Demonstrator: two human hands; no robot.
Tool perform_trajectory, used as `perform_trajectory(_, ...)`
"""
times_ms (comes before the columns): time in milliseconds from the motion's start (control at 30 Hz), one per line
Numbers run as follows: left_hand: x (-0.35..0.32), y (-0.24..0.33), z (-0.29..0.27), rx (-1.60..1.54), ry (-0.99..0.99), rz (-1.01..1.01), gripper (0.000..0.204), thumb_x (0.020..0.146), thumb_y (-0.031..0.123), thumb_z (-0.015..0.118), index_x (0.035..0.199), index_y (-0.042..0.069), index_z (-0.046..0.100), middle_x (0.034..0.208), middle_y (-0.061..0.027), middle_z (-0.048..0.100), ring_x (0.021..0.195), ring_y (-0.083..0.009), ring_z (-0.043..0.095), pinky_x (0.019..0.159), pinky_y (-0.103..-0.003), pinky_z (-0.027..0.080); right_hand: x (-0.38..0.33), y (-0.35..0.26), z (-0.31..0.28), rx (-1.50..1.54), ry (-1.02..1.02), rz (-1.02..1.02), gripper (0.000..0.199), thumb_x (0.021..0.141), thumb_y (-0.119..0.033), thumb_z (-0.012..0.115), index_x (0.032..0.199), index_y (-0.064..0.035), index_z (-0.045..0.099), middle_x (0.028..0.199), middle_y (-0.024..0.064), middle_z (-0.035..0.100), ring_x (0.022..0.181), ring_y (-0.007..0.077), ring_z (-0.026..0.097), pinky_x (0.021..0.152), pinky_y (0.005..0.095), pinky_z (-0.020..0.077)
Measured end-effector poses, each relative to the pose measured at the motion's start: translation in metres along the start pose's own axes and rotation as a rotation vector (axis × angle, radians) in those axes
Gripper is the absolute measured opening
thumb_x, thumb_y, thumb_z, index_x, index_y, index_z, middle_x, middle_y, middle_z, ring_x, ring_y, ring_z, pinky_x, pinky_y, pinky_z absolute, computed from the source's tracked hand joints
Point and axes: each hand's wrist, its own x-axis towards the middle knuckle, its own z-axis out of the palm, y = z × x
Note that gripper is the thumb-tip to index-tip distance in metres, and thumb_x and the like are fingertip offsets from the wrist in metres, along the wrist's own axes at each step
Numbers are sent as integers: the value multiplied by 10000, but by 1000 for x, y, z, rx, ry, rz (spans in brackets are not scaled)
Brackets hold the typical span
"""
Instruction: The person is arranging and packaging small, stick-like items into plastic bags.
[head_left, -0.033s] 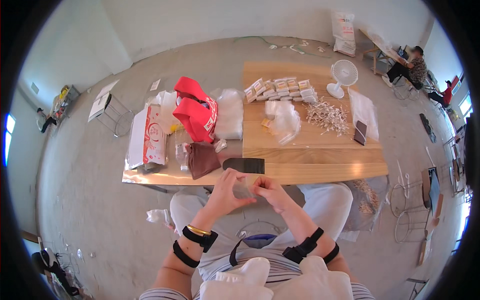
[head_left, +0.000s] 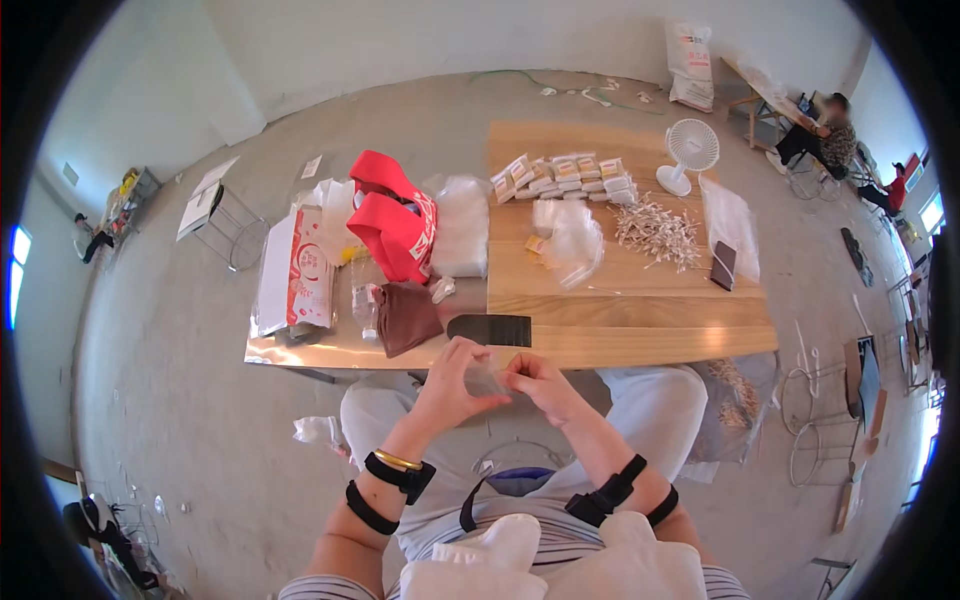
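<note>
Just off the table's near edge, my left hand (head_left: 452,387) is curled around a small clear plastic bag (head_left: 484,380). My right hand (head_left: 541,384) pinches the right side of the same bag between thumb and fingers. What the bag contains, if anything, I cannot make out. On the table beyond lie a loose heap of cotton swabs (head_left: 658,236) and a fanned stack of clear bags (head_left: 570,240) with yellowish cards at its left. Behind these sit rows of filled small packets (head_left: 565,178). A dark flat piece (head_left: 490,329) lies right in front of my hands.
On the wooden table (head_left: 640,320) stand a white fan (head_left: 691,147) and a dark phone (head_left: 723,266). To the left are a red bag (head_left: 392,220), a brown cloth (head_left: 407,318) and a red-white box (head_left: 310,270). A person (head_left: 833,135) sits far right.
</note>
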Motion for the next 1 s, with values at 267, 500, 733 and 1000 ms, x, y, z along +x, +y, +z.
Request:
perform_trajectory(267, -4, -84, -11, 280, 26, -92, 612, 631, 250, 896, 1138, 85, 594, 1122, -85, 580, 1114, -316, 548, 967, -441, 424, 12, 38, -14, -16, 52, 134, 192, 944, -247, 710, 925, -73, 633, 817, -40, 592, 756, 57, 518, 703, 215, 417)
perform_trajectory(500, 9, -186, -6, 558, -54, -176, 681, 610, 246, 896, 1207, 133, 589, 1335, -104, 491, 1326, -348, 402, 1111, -477, 322, 12, 53, -39, -17, 145, 236, 175, 962, -254, 684, 945, -84, 646, 828, -22, 620, 769, 68, 571, 720, 224, 469)
perform_trajectory(733, 25, -203, 3, 392, -86, -104, 764, 594, 266, 910, 1278, 150, 588, 1408, -101, 464, 1384, -360, 363, 1157, -499, 281, 13, 60, -52, -25, 205, 250, 173, 972, -256, 666, 947, -86, 652, 828, -22, 625, 779, 69, 582, 734, 226, 479)
perform_trajectory(1000, 50, -185, 5, 349, -221, -4, 783, 610, 291, 903, 1317, 181, 584, 1417, -84, 461, 1393, -343, 351, 1161, -500, 276, 18, 63, -47, -35, 201, 265, 178, 973, -271, 660, 931, -99, 649, 822, -21, 628, 773, 83, 579, 738, 247, 473)
